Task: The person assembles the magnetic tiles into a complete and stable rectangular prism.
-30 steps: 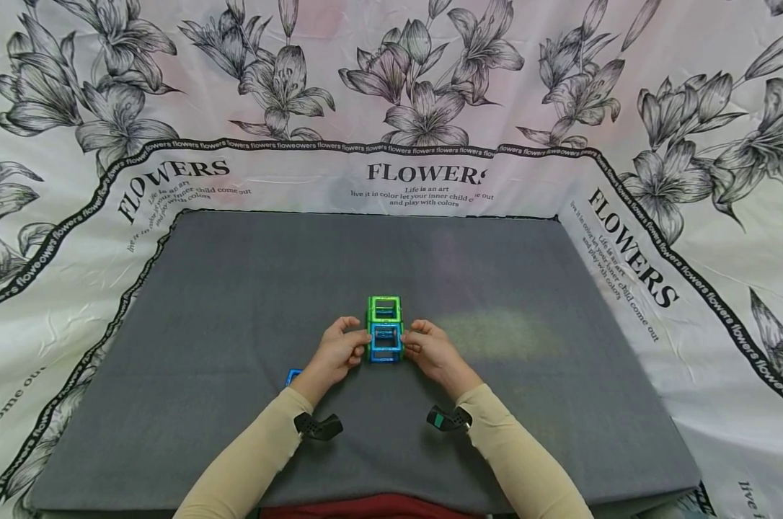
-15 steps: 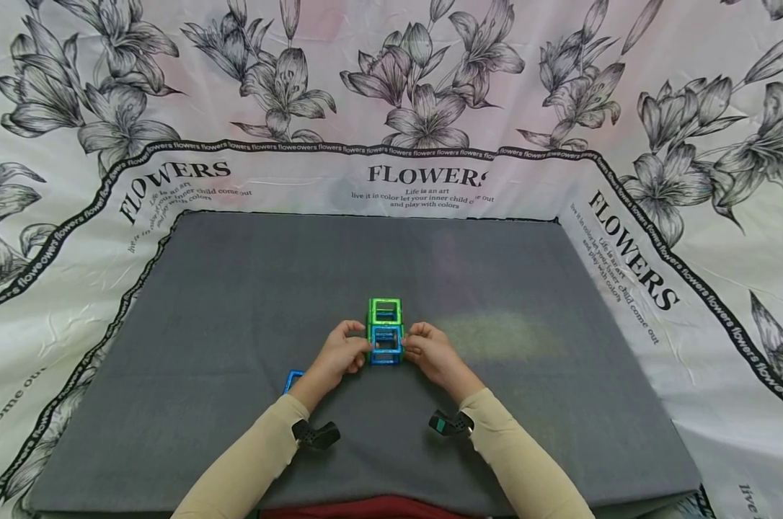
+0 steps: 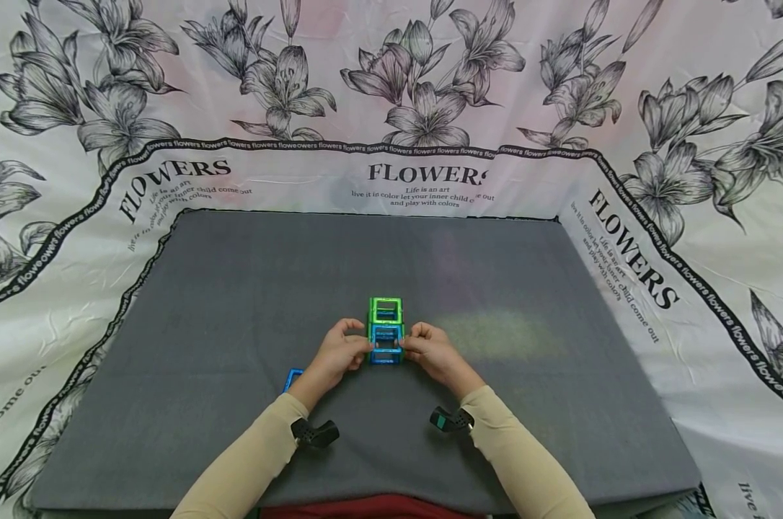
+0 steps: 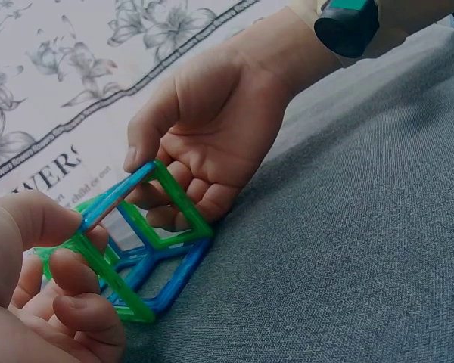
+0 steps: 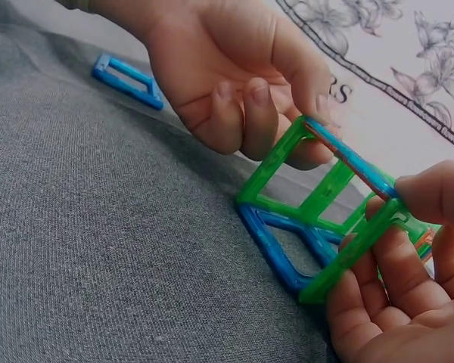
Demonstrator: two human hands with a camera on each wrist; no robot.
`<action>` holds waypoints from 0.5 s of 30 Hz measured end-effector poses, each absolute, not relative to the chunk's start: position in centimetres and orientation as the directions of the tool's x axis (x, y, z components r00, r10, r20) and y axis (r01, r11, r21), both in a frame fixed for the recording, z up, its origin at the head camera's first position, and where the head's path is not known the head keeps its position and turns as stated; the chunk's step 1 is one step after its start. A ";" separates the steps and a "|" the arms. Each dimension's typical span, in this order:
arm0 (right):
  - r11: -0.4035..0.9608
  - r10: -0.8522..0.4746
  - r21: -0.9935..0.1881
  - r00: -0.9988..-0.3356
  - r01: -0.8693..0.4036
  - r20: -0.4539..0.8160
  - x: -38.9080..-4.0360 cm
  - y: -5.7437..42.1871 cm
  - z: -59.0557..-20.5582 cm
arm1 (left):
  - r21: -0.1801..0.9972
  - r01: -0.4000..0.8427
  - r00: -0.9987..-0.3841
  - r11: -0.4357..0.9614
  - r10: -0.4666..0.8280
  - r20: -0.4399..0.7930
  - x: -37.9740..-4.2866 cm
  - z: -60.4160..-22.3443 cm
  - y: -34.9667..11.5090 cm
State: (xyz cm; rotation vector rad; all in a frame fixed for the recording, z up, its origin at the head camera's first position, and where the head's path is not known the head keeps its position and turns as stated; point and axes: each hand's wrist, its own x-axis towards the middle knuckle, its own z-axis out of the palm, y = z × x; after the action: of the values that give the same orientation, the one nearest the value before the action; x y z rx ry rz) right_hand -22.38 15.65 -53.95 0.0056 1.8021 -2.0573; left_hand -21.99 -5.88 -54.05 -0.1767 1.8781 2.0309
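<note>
A small two-part box of square, see-through magnetic tiles (image 3: 386,323) stands at the middle of the table. Its far part has a green top and its near part a blue one. Green tiles form the near part's sides and a blue tile (image 5: 268,238) lies at its base; the end facing the person is open. From the left, my left hand (image 3: 333,355) pinches the blue top tile (image 4: 117,197) and its green side at the edge. Opposite, my right hand (image 3: 435,353) does the same, thumb on the blue edge and fingers bent against the green side (image 5: 356,253).
A loose blue tile (image 5: 127,82) lies flat on the grey tablecloth (image 3: 236,288), partly behind the left wrist in the head view. White floral cloth (image 3: 424,180) rises behind the table. Each wrist wears a black strapped device (image 3: 451,420).
Both hands keep hold of the tile box, which stays nearly in place. The left fingers have shifted slightly down its side, and the right thumb has moved a little inward over the blue edge.
</note>
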 end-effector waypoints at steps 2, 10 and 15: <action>-0.092 -0.293 -0.949 -0.919 0.302 -0.264 -22.4 15.6 -53.9 | 0.938 -0.343 -0.927 -0.050 0.181 -0.329 -22.0 -54.1 -5.9; -0.096 -0.270 -0.944 -0.921 0.315 -0.280 -22.4 15.5 -53.9 | 0.932 -0.355 -0.925 -0.071 0.170 -0.340 -21.9 -54.0 -5.8; -0.106 -0.266 -0.941 -0.921 0.322 -0.285 -22.4 15.5 -54.0 | 0.925 -0.370 -0.921 -0.082 0.166 -0.354 -21.8 -54.2 -5.8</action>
State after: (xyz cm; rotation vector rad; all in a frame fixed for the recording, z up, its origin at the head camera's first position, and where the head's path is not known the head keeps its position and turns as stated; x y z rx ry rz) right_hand -22.35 15.53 -54.00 0.0609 1.7878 -2.0800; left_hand -21.84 -5.84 -54.19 -0.2207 1.8402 2.0625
